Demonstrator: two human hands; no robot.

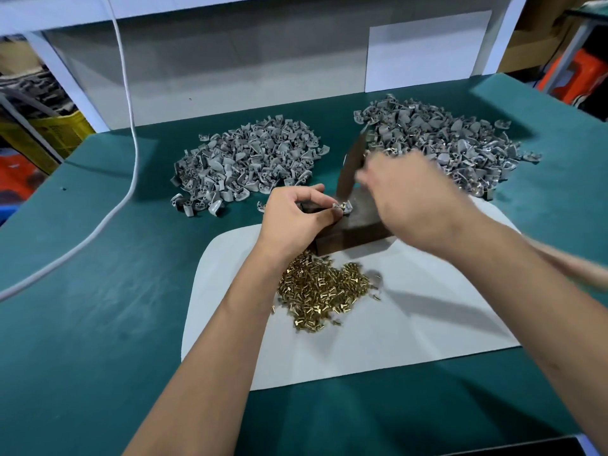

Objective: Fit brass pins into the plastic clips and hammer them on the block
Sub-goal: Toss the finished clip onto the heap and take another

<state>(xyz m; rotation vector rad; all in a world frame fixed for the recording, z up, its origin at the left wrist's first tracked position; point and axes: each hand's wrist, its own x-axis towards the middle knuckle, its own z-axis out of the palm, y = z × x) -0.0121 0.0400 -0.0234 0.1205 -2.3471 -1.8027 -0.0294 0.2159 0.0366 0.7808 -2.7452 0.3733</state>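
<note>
Two heaps of grey plastic clips lay on the green bench [98,324]: one [246,162] at upper centre of the frame, another [460,143] at upper right. A white cable [131,120] trailed down the left side. Brass pins [322,294] were piled on a white sheet [411,324] at centre, just below the dark block [358,225]. The left hand [292,215] pinched a clip [342,207] on the block. The right hand [418,199], blurred, gripped a dark hammer [352,166], hiding part of the right heap. No writing was readable.
</note>
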